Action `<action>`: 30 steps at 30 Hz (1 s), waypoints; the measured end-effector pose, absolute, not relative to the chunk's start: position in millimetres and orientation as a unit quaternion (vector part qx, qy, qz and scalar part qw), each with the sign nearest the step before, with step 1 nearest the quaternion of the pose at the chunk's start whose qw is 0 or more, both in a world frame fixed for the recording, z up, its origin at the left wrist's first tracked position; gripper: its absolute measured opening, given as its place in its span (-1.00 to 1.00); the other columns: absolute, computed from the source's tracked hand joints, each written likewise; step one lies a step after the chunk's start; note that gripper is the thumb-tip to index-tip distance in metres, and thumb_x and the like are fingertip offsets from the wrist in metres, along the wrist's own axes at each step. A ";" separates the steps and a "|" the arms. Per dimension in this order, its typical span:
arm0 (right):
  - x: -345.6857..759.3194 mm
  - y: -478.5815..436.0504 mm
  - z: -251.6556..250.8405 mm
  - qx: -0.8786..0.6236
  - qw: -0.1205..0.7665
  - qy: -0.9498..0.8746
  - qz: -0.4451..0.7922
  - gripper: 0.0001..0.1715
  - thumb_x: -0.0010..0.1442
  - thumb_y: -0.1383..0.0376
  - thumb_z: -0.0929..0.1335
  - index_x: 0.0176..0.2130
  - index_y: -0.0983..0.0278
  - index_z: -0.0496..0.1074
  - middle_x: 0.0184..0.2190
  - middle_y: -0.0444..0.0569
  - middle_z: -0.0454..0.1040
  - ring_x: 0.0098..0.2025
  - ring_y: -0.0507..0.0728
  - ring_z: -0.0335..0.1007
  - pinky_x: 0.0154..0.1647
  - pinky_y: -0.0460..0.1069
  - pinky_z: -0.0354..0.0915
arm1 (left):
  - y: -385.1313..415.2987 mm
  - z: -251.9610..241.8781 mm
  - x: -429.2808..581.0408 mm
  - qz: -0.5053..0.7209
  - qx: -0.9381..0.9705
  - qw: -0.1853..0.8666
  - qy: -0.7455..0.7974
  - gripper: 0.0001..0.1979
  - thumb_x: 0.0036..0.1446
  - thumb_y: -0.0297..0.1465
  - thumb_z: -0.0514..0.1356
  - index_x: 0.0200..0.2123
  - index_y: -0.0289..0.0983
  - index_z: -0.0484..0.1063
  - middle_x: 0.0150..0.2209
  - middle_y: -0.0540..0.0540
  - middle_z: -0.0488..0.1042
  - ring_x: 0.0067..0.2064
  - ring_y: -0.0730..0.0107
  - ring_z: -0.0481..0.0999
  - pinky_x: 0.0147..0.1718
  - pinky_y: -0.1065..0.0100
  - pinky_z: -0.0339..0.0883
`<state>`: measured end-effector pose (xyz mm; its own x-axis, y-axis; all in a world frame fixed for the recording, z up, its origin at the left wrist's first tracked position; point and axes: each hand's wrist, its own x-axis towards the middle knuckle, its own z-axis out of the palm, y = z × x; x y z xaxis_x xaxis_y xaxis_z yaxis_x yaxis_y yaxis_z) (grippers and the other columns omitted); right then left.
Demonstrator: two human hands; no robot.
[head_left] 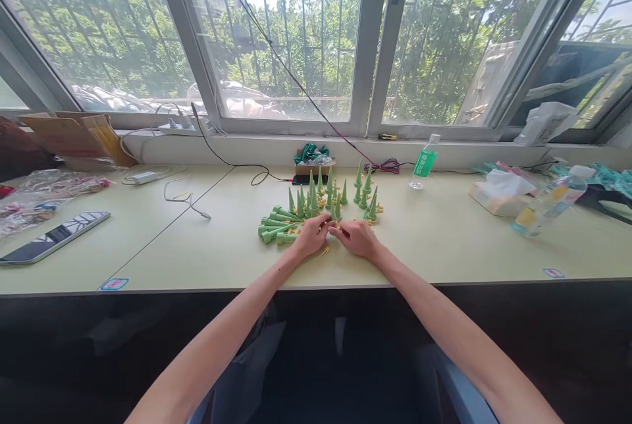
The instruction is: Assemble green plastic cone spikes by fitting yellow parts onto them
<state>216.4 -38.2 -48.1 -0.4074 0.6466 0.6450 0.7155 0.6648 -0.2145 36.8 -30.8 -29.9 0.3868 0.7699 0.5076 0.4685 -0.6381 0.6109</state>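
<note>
Several green cones (313, 197) stand upright on the pale table, some with small yellow-orange parts at their sides. To their left, more green cones (277, 221) lie on their sides in a fan. My left hand (313, 234) and my right hand (356, 237) meet at the near edge of the group, fingers closed in a pinch around something small that my fingertips mostly hide. A green cone (336, 208) rises just beyond the fingertips. One loose yellow part (325, 251) lies on the table between my wrists.
A small box (315, 168) with green material stands behind the cones, near a bottle with a green label (423, 162). Tissues (502, 192) and another bottle (553, 203) are at right. A phone (54, 238), cables (185, 200), plastic bags (47, 197) and cardboard (74, 137) lie left.
</note>
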 end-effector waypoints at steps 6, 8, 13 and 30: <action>215.8 -49.6 -45.3 -0.360 0.375 -0.848 -0.105 -0.49 0.35 0.15 0.20 -0.58 0.26 0.25 -0.69 -0.12 0.28 -0.64 -0.01 0.07 -0.51 -0.04 -0.10 | -30.1 -31.8 37.4 0.423 0.791 0.168 0.408 -0.82 0.23 -0.33 0.08 -0.38 -0.29 0.36 -0.47 0.01 0.39 -0.47 0.49 0.28 -0.47 0.47 0.17; 213.4 -56.2 -43.1 -0.319 0.363 -0.868 -0.112 -0.57 0.31 0.17 0.23 -0.55 0.27 0.28 -0.65 -0.10 0.34 -0.62 -0.01 0.12 -0.51 -0.05 -0.09 | -30.1 -32.3 37.4 0.419 0.794 0.155 0.411 -0.84 0.22 -0.34 0.10 -0.37 -0.29 0.37 -0.46 0.01 0.40 -0.47 0.49 0.29 -0.46 0.46 0.17; 207.0 -66.7 -37.3 -0.263 0.299 -0.912 -0.099 -0.74 0.22 0.24 0.28 -0.48 0.26 0.34 -0.62 -0.11 0.39 -0.58 0.01 0.18 -0.50 -0.04 -0.06 | -31.4 -31.0 37.6 0.397 0.810 0.148 0.407 -0.93 0.18 -0.41 0.16 -0.34 -0.29 0.40 -0.40 -0.02 0.46 -0.43 0.46 0.39 -0.38 0.43 0.23; 205.3 -64.3 -40.8 -0.328 0.278 -0.900 -0.068 -0.83 0.20 0.34 0.28 -0.44 0.28 0.35 -0.59 -0.09 0.45 -0.58 0.02 0.28 -0.48 -0.07 0.04 | -33.9 -28.5 36.9 0.403 0.800 0.156 0.416 -0.90 0.17 -0.37 0.17 -0.28 -0.28 0.42 -0.42 0.00 0.46 -0.47 0.47 0.36 -0.40 0.41 0.24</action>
